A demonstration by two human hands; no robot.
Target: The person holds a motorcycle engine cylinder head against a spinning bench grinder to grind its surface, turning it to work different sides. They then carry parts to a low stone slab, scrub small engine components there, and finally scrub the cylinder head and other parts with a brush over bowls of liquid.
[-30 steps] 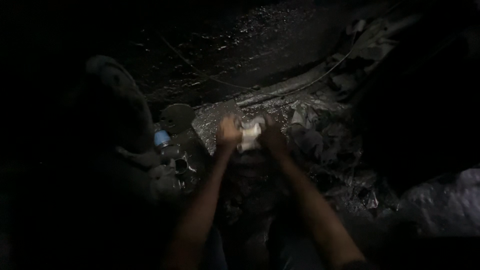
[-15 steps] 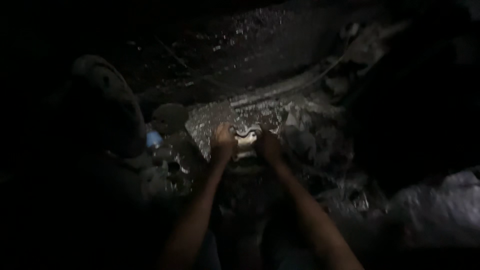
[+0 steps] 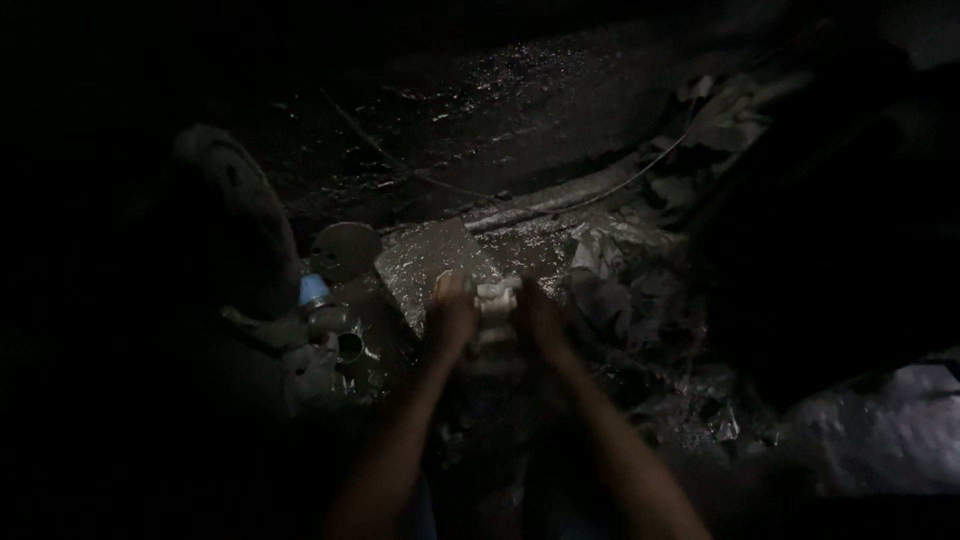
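Note:
The scene is very dark. Both my hands meet over a small pale, whitish object (image 3: 496, 305) held between them above wet, muddy ground. My left hand (image 3: 452, 318) grips its left side and my right hand (image 3: 541, 318) grips its right side. What the pale object is cannot be made out. Both forearms reach in from the bottom of the view.
A bottle with a blue cap (image 3: 315, 292) lies to the left beside a round dark lid or disc (image 3: 343, 250) and a large rounded grey mass (image 3: 225, 215). Crumpled grey cloth or debris (image 3: 620, 280) lies to the right. A thin wire (image 3: 640, 170) crosses the wet ground.
My hands, still joined on the pale object, have shifted slightly down and forward; the view has tilted a little. The grip looks the same.

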